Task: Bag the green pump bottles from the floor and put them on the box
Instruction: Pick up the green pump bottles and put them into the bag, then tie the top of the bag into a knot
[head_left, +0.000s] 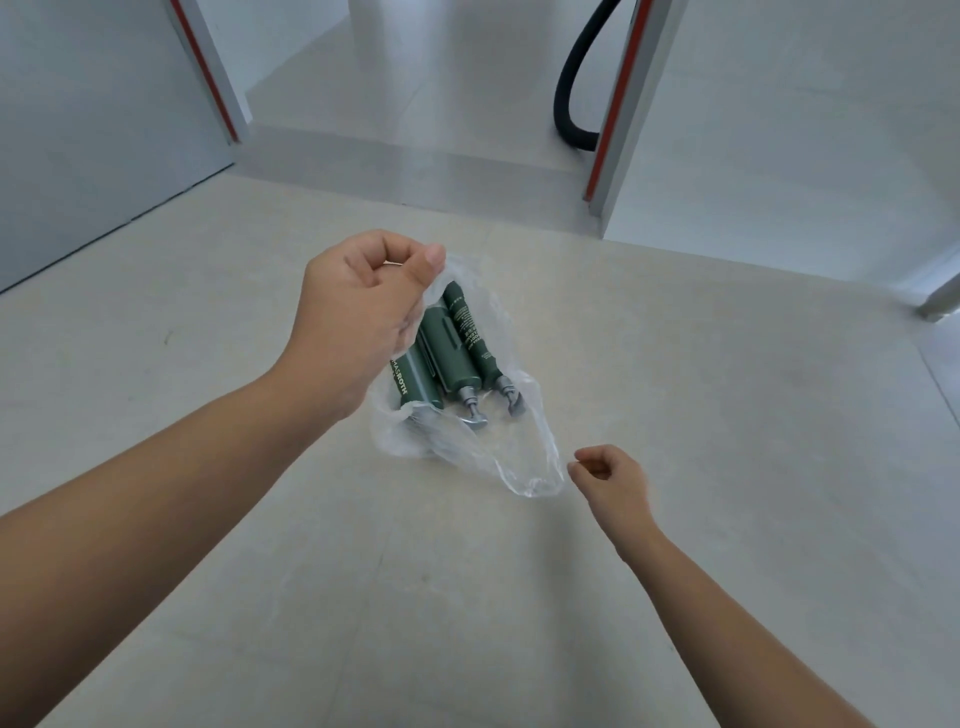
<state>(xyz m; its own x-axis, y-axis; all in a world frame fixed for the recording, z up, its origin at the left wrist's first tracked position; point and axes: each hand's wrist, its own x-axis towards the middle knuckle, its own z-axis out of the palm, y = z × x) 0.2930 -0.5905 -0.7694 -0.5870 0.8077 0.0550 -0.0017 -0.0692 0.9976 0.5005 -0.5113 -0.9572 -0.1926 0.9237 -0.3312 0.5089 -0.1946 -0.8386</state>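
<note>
A clear plastic bag (519, 457) hangs above the floor in the middle of the head view. Inside it lie three green pump bottles (447, 358) with grey pump heads pointing down toward me. My left hand (363, 306) pinches the bag's upper edge between thumb and curled fingers. My right hand (610, 480) is lower and to the right, fingers curled, pinching the bag's lower right edge. No box is in view.
Pale tiled floor (675, 364) spreads all around. A grey door panel (78, 130) stands at the left. A doorway with red-striped frames (618, 104) and a black hose (571, 93) lies ahead. A low step (405, 156) crosses the doorway.
</note>
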